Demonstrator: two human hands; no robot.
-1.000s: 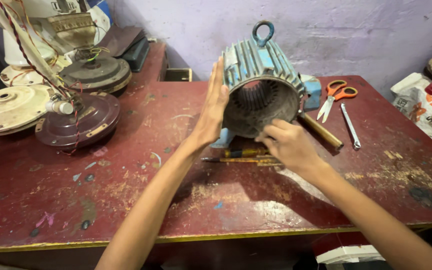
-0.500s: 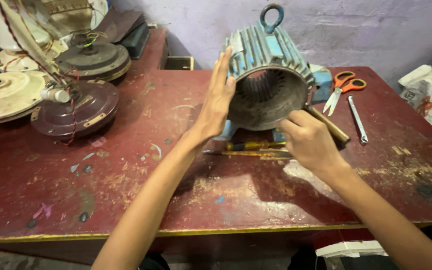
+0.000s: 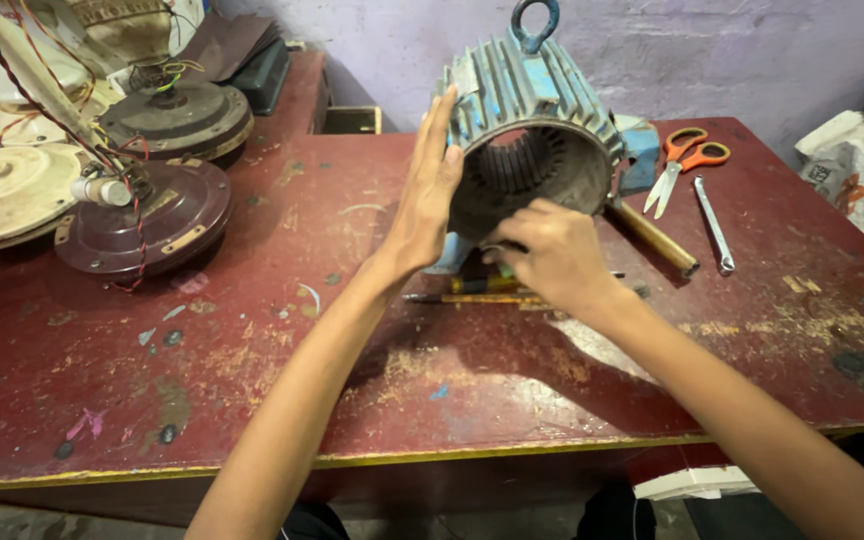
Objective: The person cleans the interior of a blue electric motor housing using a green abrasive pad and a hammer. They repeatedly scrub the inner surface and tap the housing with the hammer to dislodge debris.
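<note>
Table front: worn red table (image 3: 252, 400), bare paint w/ scratches nearest the camera.
Right hand: right hand (image 3: 550, 255) at the lower mouth of the motor housing (image 3: 537, 130); fingers curled, seem to pinch sth small at the rim, but what it is I cannot tell.
Left hand: left hand (image 3: 430, 190) open flat, palm pressed on the left side of the housing, holds nothing, only steadies.
Under hands: thin tools (image 3: 472, 297) lying on the table, just below the housing.
Housing: blue finned shell w/ lifting ring on top, lying on its side mid-table, open end to the camera, stator slots visible inside.
Step (my judgement): work at the rim of the open end, housing braced.
Next move needs: left palm firm so the shell does not roll; right fingers precise.
Right side: wooden handle (image 3: 657, 240), scissors (image 3: 687, 160), wrench (image 3: 714, 225).
Far left: fan motors (image 3: 142, 210) w/ wires.
</note>
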